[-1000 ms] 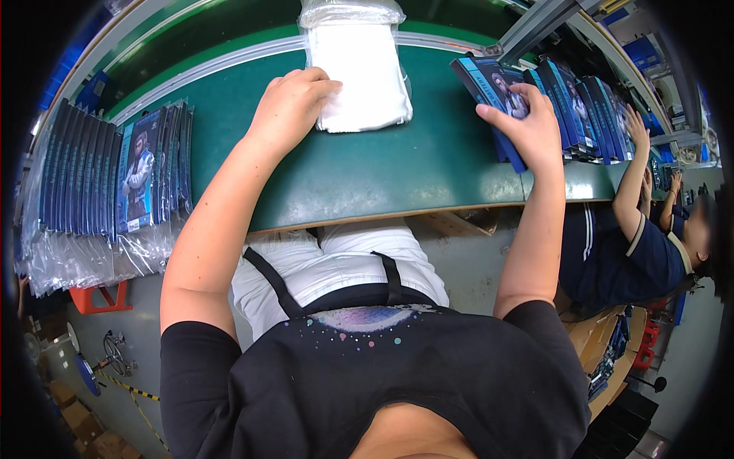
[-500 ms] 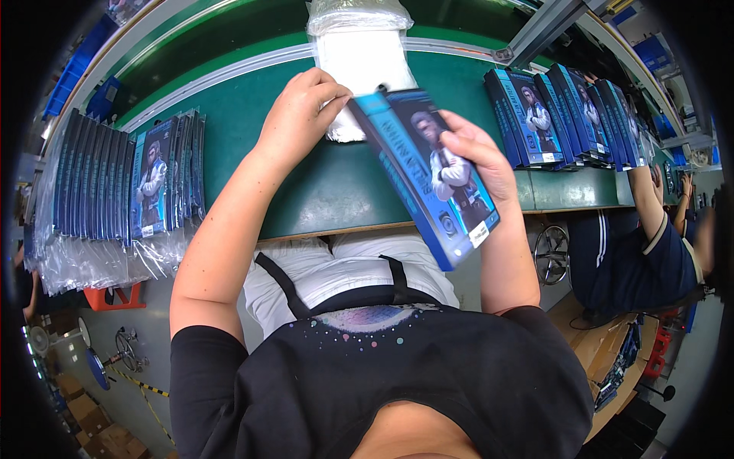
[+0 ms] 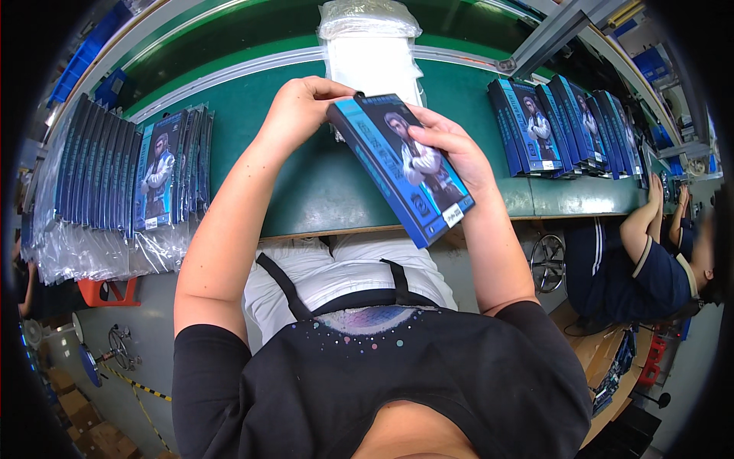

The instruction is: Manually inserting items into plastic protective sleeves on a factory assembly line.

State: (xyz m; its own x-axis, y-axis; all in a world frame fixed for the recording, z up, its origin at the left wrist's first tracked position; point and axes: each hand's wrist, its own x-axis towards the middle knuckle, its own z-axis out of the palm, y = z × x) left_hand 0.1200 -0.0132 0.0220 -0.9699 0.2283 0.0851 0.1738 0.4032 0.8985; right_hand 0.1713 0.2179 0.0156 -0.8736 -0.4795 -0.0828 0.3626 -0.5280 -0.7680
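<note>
The right hand [image 3: 465, 151] clasps the blue box [image 3: 397, 172], thumb on its front, on the near side of the bag stack [image 3: 372, 60]; the left hand [image 3: 308, 105] pinches near the box's top corner (whether on anything, one cannot tell). A steady tilt helps.

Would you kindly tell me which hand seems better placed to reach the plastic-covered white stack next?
Probably the left hand: it is beside the white stack, though whether it holds anything is unclear, while the right hand is gripping a blue printed box.
</note>
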